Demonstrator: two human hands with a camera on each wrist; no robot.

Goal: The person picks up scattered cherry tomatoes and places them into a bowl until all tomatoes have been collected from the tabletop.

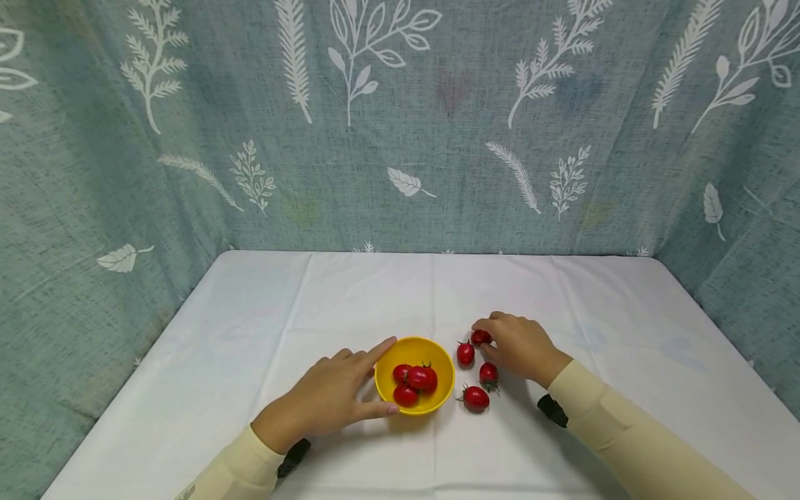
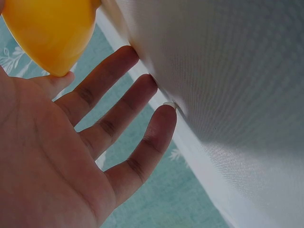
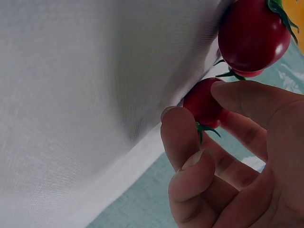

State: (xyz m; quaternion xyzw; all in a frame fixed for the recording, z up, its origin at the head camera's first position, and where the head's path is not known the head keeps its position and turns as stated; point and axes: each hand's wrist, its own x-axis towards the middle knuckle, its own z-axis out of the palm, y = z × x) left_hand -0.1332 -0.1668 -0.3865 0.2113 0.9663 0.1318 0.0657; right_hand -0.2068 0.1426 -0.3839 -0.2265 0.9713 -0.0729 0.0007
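Note:
My left hand holds the yellow bowl, its thumb and forefinger spread around the near left side at the rim. In the left wrist view its other fingers reach down to the tablecloth. Inside the bowl lie several red cherry tomatoes. To the right of the bowl, my right hand pinches a cherry tomato between thumb and fingers, close to the cloth. Three more tomatoes with green stems lie between the bowl and that hand: one tomato behind, another tomato nearer, and a third tomato in front.
A white cloth with fold lines covers the table. Behind and at both sides hangs a green-blue curtain with white leaf prints. A black band shows below the right wrist, another band below the left.

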